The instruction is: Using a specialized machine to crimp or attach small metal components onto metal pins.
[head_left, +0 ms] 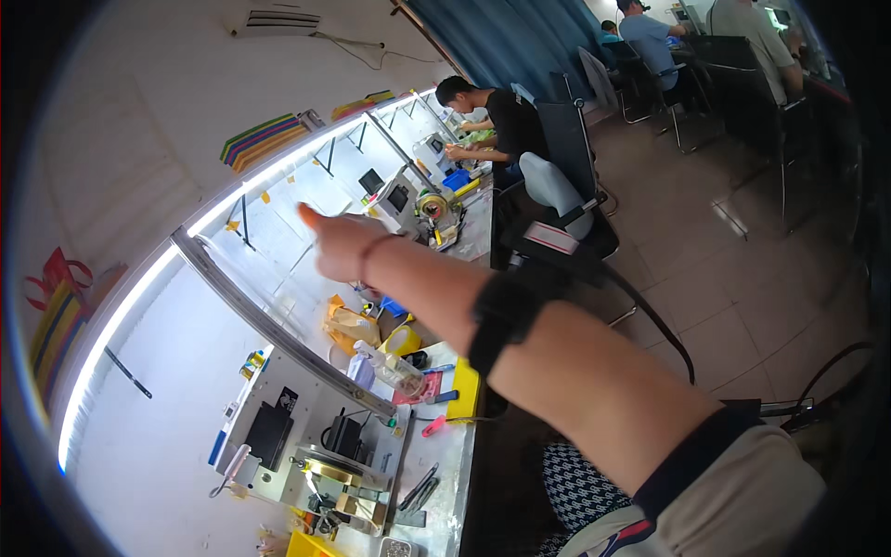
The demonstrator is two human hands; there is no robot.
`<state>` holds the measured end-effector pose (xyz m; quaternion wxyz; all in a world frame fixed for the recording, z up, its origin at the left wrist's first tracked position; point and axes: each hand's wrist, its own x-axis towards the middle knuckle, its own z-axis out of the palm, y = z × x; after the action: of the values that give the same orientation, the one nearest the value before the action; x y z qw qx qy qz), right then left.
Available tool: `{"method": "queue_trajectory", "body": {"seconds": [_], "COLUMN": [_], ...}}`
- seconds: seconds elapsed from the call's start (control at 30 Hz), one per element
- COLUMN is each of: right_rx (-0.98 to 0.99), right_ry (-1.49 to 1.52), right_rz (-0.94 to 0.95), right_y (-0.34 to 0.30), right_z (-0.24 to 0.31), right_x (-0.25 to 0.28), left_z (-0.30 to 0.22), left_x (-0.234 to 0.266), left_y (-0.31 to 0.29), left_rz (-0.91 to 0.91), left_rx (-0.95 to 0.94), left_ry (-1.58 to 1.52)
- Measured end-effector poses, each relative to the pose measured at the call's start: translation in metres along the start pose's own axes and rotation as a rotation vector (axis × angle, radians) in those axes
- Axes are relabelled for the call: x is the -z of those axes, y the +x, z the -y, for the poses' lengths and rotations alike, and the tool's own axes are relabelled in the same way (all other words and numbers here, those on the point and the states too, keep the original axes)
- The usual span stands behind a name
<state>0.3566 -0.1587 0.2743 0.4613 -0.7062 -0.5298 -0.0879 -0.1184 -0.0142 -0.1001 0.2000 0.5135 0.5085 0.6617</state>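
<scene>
My right arm reaches up and across from the lower right, a black strap [501, 320] around the forearm and a thin band at the wrist. My right hand [345, 246] is raised in front of the lit bench frame, apart from it as far as I can see. One digit stretches up and left, its tip bright orange; the other fingers are mostly hidden and slightly blurred. Nothing shows in that hand. My left hand is out of view. Below the arm, a clear plastic bottle [401, 376] and a yellow tape roll [402, 342] stand on the workbench [450, 492].
A white bench machine [278, 436] stands at the lower left, with tweezers [419, 487] beside it. A slanted metal post [269, 320] supports the light strip [121, 339]. Farther along, a person in black [515, 121] works seated. An office chair [566, 158] stands in the aisle.
</scene>
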Motion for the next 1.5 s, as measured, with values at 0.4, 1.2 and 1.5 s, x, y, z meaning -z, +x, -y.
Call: {"method": "queue_trajectory", "body": {"seconds": [0.4, 1.2, 1.5], "right_rx": [-0.068, -0.363, -0.383], "right_ry": [-0.185, -0.594, -0.624], "right_rz": [0.017, 0.627, 0.605], "right_y": [0.039, -0.361, -0.363], "right_z": [-0.003, -0.249, -0.247], "right_x": [0.027, -0.137, -0.143], "left_z": [0.014, -0.104, -0.106], "left_x": [-0.068, -0.241, -0.241], "left_y": [0.007, -0.163, -0.167], "left_rz": [0.237, 0.836, 0.839], "left_rx": [0.014, -0.196, -0.220], "left_ry": [-0.054, -0.272, -0.269]}}
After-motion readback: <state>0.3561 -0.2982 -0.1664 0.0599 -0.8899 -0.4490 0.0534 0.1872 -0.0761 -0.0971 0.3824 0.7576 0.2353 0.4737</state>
